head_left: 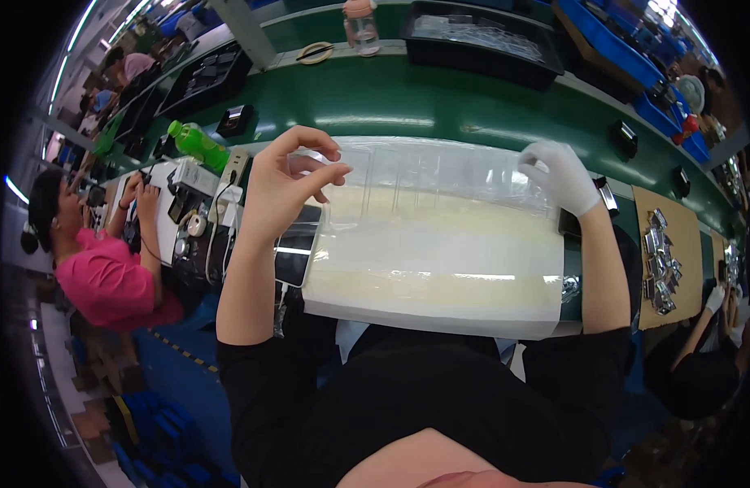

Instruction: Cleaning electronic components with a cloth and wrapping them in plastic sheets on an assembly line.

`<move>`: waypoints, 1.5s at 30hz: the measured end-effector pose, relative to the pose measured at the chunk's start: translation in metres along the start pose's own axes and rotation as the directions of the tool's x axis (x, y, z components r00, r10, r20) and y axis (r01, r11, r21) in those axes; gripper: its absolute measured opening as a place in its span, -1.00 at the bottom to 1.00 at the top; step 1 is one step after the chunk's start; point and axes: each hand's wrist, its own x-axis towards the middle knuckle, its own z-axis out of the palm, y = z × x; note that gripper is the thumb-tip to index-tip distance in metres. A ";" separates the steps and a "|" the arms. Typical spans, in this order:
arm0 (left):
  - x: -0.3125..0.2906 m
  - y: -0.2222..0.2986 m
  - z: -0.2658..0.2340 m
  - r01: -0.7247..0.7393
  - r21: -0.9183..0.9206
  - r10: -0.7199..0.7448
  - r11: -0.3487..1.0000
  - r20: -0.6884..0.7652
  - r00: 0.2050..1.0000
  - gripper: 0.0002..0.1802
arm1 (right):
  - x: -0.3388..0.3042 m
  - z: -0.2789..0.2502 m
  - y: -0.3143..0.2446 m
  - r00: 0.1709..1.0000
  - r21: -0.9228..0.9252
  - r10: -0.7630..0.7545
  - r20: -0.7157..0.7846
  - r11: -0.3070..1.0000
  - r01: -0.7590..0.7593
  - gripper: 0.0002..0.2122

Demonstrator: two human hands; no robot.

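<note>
My left hand [294,183] is bare, its thumb and fingertips curled close together at the left end of a clear plastic film [424,175]. At the film's right end is my right hand [562,175], in a white glove, with thumb and fingers pinched together. The film spans between both hands and shows several upright crease lines. Beneath it lies a wide pale sheet [432,252] covered with shiny clear plastic, reaching to the table's near edge. Exactly where the fingertips meet the film is hard to see.
A phone [294,256] with a white cable lies by my left forearm. Beyond are a green bottle [198,145], a pink-capped bottle [360,28] and a black tray [482,49] of clear pieces. Metal parts [660,260] lie on cardboard at right. People work on both sides.
</note>
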 end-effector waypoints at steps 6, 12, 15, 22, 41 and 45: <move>-0.011 -0.016 -0.018 0.114 -0.338 -0.051 0.934 0.190 0.981 -0.57 | 0.012 0.016 -0.049 0.878 0.649 -0.200 -0.434 0.606 0.459 -0.41; -0.021 0.004 -0.012 0.046 -0.341 0.009 0.939 0.156 0.988 -0.58 | 0.050 0.009 -0.124 0.931 0.753 -0.357 -0.074 0.593 0.287 -0.54; -0.037 0.003 -0.017 0.016 -0.309 -0.010 0.951 0.022 1.000 -0.59 | 0.031 0.009 -0.114 0.916 0.766 -0.376 0.140 0.627 0.140 -0.79; -0.103 -0.081 0.009 0.421 -0.411 -0.461 0.808 0.003 0.888 -0.58 | -0.053 -0.008 -0.073 0.949 0.486 -0.196 0.246 0.872 0.055 -0.71; -0.205 -0.107 0.035 0.656 -0.649 -0.661 0.385 0.302 0.687 -0.46 | -0.082 0.140 -0.213 0.909 0.298 -0.413 -0.060 0.862 0.411 -0.40; -0.233 -0.114 0.033 0.672 -0.318 -0.597 0.669 0.310 0.740 -0.61 | -0.076 0.146 -0.220 0.912 0.266 -0.404 -0.076 0.873 0.409 -0.40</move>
